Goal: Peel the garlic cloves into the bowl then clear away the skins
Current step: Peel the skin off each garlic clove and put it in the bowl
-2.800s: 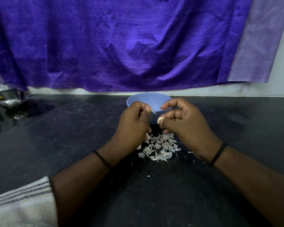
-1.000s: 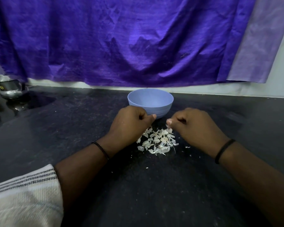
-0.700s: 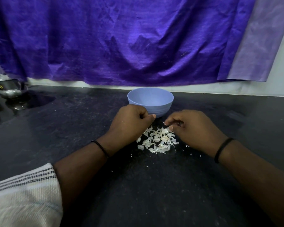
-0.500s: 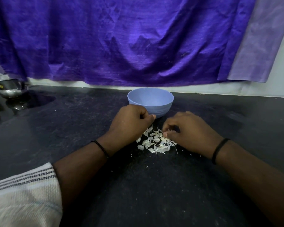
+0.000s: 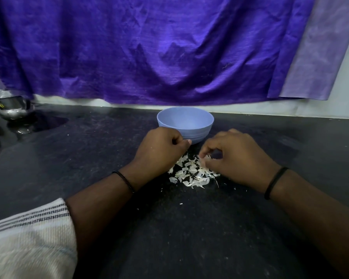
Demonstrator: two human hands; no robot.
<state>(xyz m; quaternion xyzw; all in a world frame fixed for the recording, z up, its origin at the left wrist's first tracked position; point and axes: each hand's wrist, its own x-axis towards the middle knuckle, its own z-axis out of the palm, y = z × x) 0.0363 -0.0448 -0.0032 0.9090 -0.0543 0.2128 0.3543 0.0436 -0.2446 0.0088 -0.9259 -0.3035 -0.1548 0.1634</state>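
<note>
On the dark stone counter [image 5: 189, 228], pile of white papery garlic skins [image 5: 191, 172] lying just before the pale blue plastic bowl [image 5: 184, 124], right hand [image 5: 234, 156] pinching skins at the pile's right edge, left hand [image 5: 159, 151] curling closed beside it, contents unseen, bare counter stretching out either side.

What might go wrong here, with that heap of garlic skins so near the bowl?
The garlic skins look light and flaky, so a quick sweep by the right hand, whose fingers are curled into the heap, may scatter them over the dark counter. The blue bowl stands just behind the heap, so skins could flick into it. Small flecks already lie apart from the heap and may be missed.
</note>
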